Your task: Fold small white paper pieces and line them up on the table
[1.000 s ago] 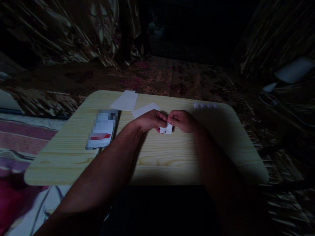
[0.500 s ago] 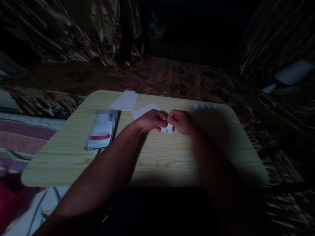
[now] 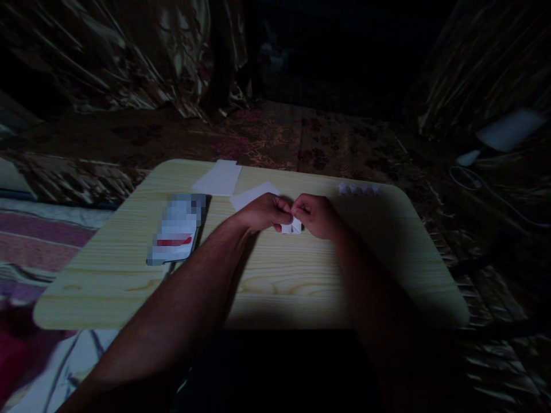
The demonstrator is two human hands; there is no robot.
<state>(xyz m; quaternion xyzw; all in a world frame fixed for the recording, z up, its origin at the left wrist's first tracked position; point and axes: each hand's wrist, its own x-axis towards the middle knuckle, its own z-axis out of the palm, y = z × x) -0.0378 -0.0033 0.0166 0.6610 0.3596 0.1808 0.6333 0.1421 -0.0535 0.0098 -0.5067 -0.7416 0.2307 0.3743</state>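
A small piece of folded white paper (image 3: 295, 226) lies over the middle of the wooden table, with crease lines showing on its near side. My left hand (image 3: 270, 212) is closed on its left part, thumb and fingers pinched together. From the other side my right hand (image 3: 315, 214) pinches the paper's upper edge, its fingertips almost touching those of the left. The far part of the paper is hidden behind my fingers. Just beyond my left hand lies a loose white sheet (image 3: 253, 195), partly covered by that hand.
More white sheets (image 3: 219, 178) lie at the table's back left. Several small folded paper pieces (image 3: 359, 189) stand in a row at the back right. A blurred flat packet or device (image 3: 176, 229) rests left of my forearm. A white lamp (image 3: 510, 131) with a cable is beyond the table's right side.
Both hands keep their pinch on the folded paper, and the fingers have barely shifted. The whole view has moved very slightly.
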